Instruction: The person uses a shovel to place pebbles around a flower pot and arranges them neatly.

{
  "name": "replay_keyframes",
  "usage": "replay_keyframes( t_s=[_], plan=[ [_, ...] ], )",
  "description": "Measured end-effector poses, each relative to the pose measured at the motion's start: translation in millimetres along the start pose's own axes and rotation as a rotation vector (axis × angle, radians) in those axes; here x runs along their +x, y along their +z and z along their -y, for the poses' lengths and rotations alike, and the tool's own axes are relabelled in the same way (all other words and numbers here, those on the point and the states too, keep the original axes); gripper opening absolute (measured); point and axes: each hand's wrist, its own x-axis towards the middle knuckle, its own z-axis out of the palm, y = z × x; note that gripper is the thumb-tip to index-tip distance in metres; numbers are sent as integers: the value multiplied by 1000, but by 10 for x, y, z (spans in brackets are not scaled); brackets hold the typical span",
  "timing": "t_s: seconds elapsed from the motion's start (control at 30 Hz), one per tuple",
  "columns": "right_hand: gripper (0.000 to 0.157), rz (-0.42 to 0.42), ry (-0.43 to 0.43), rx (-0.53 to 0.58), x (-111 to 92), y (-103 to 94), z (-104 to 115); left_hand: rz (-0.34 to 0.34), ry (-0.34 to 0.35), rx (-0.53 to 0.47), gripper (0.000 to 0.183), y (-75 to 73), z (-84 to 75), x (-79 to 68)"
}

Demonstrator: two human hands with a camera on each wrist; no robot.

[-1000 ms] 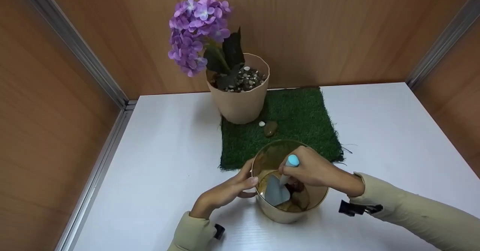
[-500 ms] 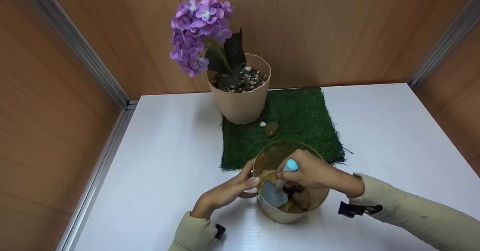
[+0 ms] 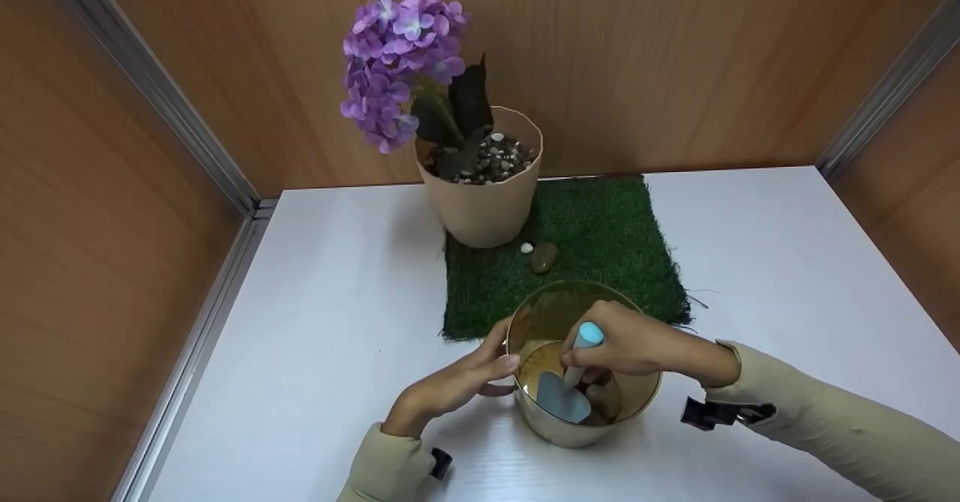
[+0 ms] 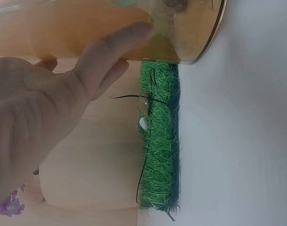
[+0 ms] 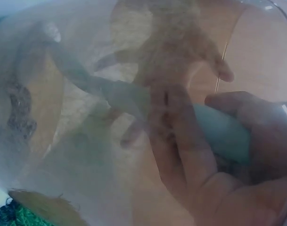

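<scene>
In the head view a see-through amber tub [image 3: 555, 433] stands on the white table at the front edge of the grass mat. My left hand [image 3: 454, 386] holds its left side, fingers around the outer wall and thumb near the rim; the left wrist view shows the thumb [image 4: 115, 49] lying along the wall. Inside the tub, my right hand [image 3: 626, 341] grips a small trowel by its pale handle with a light blue end. The grey-blue trowel blade [image 3: 562, 401] points down near the bottom. Brown stones [image 3: 606, 397] lie beside it, partly hidden by the hand.
Behind the tub, a green artificial grass mat [image 3: 600, 217] carries a brown stone [image 3: 544, 257] and a small white pebble [image 3: 526, 247]. A beige pot [image 3: 484, 213] with purple flowers [image 3: 397, 59] and pebbles stands at its back left. Wooden panels enclose the table.
The trowel blade has shifted slightly right and towards the near wall inside the tub, the right hand going with it. My left hand and the tub have stayed nearly still.
</scene>
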Motion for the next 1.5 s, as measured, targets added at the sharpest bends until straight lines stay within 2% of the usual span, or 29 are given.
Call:
replay_keyframes(
  t_s=[0.3,0.63,0.87,1.1,1.5],
  plan=[
    [12,53,-14,23,1,-49,3,-1,0,-12,59,-11,-18,7],
    [14,71,-47,32,0,-65,-3,3,8,-2,61,-13,-16,12],
    [13,55,-7,66,1,-69,-5,5,13,1,58,-14,-18,15],
    [15,52,-5,82,-9,-93,2,11,24,2,58,-4,1,15],
    [21,49,36,298,-100,-327,-5,2,17,3,59,5,23,20]
  ],
)
